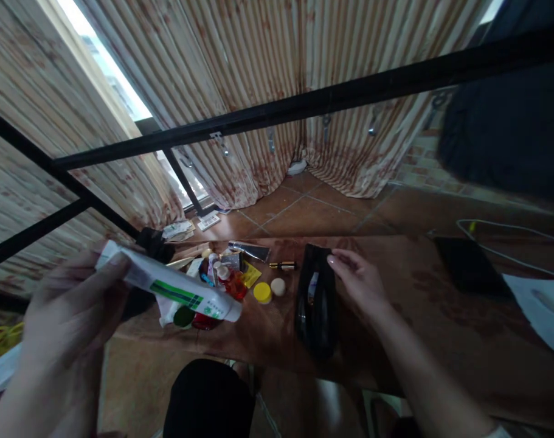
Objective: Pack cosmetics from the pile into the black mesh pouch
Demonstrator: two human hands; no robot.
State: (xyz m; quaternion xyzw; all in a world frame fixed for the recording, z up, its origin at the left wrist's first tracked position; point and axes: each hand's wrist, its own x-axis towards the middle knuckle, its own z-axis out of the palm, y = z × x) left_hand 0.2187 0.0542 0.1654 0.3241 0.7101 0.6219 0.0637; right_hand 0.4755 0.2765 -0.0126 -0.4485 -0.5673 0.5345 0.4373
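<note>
My left hand (71, 304) is raised at the left and closed around the end of a white tube with green stripes (176, 292), which points right over the table. My right hand (356, 280) rests on the far edge of a black pouch (317, 301) that stands open on the brown table (395, 316), fingers pinching its rim. Between the hands lies a pile of small toiletries (222, 274): little bottles, a yellow packet, a silver tube (252, 249), a gold-and-black lipstick (283, 265), a yellow cap (262, 292) and a cream cap (278, 286).
A black phone (468, 264) with a white cable (509, 240) lies at the table's right, beside white paper (541, 313). Black metal bars (304, 103) cross overhead. Striped curtains (258, 79) hang behind, above a tiled floor. Papers lie on the floor near the window.
</note>
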